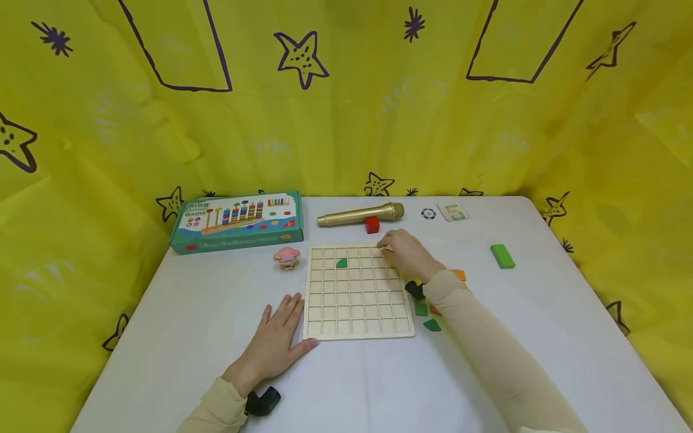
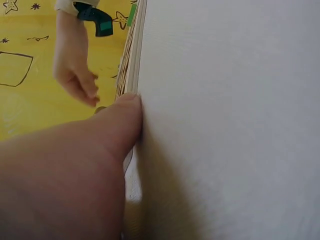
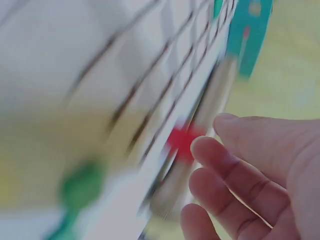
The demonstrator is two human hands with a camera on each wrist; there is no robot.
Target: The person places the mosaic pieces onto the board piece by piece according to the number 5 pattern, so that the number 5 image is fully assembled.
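Observation:
A wooden grid board (image 1: 357,299) lies on the white table, with one green quarter-circle tile (image 1: 341,263) in a cell of its upper left part. My left hand (image 1: 276,346) rests on the table at the board's lower left corner, fingers straight; in the left wrist view its thumb (image 2: 112,120) touches the board's edge. Over the board's upper right corner hovers my right hand (image 1: 406,255). The blurred right wrist view shows its fingers (image 3: 215,155) loosely bent, with nothing visible between them and the thumb. Green tiles (image 1: 432,325) lie right of the board.
Orange tiles (image 1: 459,275) lie partly hidden by the right forearm. Behind the board are a gold microphone (image 1: 360,214), a red cube (image 1: 372,225), a poker chip (image 1: 428,213) and a green boxed game (image 1: 238,222). A pink figurine (image 1: 287,258) stands left, a green block (image 1: 502,256) right.

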